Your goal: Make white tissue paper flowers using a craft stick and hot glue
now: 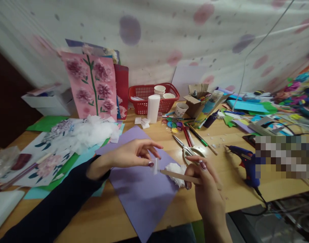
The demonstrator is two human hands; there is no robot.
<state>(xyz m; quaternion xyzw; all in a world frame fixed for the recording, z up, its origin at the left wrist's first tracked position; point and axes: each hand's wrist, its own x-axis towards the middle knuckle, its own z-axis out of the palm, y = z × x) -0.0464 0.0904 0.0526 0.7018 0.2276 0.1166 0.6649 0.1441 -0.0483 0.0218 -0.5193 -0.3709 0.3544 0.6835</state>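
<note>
A: What are the hands holding?

B: The right hand (207, 189) is closing around a wooden stick (178, 176), and the left hand (134, 153) is pinching a small white tissue piece (155, 166) at its tip, over the purple paper (141, 189) near the tabletop's front edge.

A: Any risk?

B: A loose pinch could be letting the tissue slip off; the glue gun (245, 162) is lying close by the right hand, its cord trailing off the front edge.

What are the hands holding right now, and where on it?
The right hand holds a wooden stick by its near end. The left hand pinches a small white paper piece at the stick's tip.
</note>
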